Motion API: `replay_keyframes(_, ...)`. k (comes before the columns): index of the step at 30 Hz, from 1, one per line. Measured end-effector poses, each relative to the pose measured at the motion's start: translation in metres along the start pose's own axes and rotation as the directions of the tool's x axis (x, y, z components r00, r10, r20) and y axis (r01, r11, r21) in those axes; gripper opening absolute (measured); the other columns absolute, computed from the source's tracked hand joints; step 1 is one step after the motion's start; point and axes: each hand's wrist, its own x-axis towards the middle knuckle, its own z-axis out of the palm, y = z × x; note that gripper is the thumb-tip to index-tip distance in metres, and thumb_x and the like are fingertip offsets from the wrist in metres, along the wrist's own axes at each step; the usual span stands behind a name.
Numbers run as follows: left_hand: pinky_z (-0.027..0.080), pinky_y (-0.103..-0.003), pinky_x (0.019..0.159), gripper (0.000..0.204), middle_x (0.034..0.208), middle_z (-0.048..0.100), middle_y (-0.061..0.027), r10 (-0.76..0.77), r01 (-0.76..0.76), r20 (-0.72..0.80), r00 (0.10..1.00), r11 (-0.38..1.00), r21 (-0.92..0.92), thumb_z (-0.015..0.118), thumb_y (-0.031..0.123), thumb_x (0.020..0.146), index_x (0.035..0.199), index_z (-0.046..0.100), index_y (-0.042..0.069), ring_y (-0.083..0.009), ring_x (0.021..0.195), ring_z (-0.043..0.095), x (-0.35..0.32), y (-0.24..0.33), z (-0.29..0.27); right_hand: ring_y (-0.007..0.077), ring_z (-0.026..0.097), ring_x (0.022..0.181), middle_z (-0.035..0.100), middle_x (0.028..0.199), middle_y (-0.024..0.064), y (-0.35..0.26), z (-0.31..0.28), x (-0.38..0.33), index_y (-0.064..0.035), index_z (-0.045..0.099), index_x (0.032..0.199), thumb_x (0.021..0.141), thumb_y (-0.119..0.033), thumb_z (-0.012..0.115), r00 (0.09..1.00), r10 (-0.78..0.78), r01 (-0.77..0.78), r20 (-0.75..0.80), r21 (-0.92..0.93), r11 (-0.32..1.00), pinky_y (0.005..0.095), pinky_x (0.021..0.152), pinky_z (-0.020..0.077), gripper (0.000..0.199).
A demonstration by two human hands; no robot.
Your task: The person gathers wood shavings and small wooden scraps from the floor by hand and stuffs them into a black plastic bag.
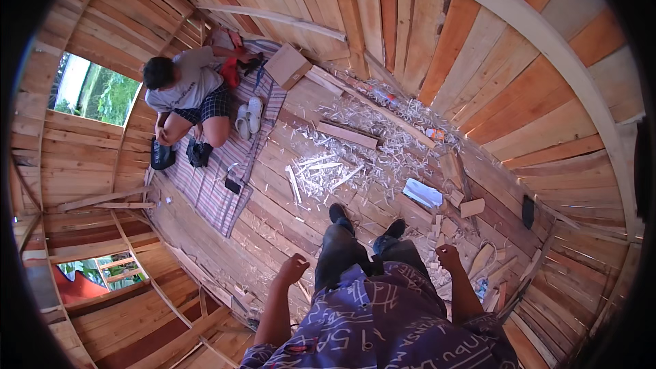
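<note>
Shirt [369, 321], dark, patterned — nearest. L hand [293, 268], R hand [448, 258]: fingers curled closed, nothing seen held. Wood offcut [481, 260] — right of R hand (nearer), axis near-left to far-right.

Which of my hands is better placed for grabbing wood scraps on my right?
Probably your right hand: it looks nearer the wood scraps, while your left hand is on your other side.
</note>
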Motion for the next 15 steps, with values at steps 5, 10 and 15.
replay_keyframes(5,0.051,-0.042,0.074,0.035,0.09,0.065,-0.0202,0.249,-0.258,0.157,0.956,0.965,0.044,0.071,0.03,0.08,0.099,0.06,0.003,-0.0351,0.085,0.064,0.083,-0.01,0.01,0.0261,0.067,0.071,0.068,0.078,0.0143,-0.005,0.05,-0.005,-0.0033,0.069,0.089,0.082,-0.023,0.065,0.989,-0.065,0.059,-0.131,-0.053,0.997,0.0368,0.068,0.053,0.021)
replay_keyframes(10,0.051,-0.042,0.073,0.033,0.089,0.063,-0.0205,0.151,-0.149,0.03,0.988,0.988,-0.04,0.073,0.027,0.08,0.097,0.061,0.003,-0.034,0.083,0.063,0.276,-0.043,0.039,0.0277,0.066,0.081,0.068,0.086,0.0144,-0.028,0.109,0.123,-0.0055,0.068,0.094,0.08,-0.022,0.067,0.972,-0.217,0.207,-0.089,-0.115,0.972,0.0375,0.074,0.0522,0.022)
replay_keyframes(15,0.05,-0.045,0.075,0.039,0.094,0.062,-0.0225,0.062,-0.041,-0.108,0.992,0.98,0.193,0.075,0.029,0.077,0.101,0.059,0.003,-0.0386,0.089,0.062,0.499,-0.135,0.029,0.0294,0.063,0.075,0.061,0.077,0.0126,-0.041,0.186,0.377,-0.0061,0.063,0.097,0.079,-0.02,0.069,0.91,-0.41,0.385,-0.06,-0.245,0.89,0.0385,0.068,0.0508,0.023)
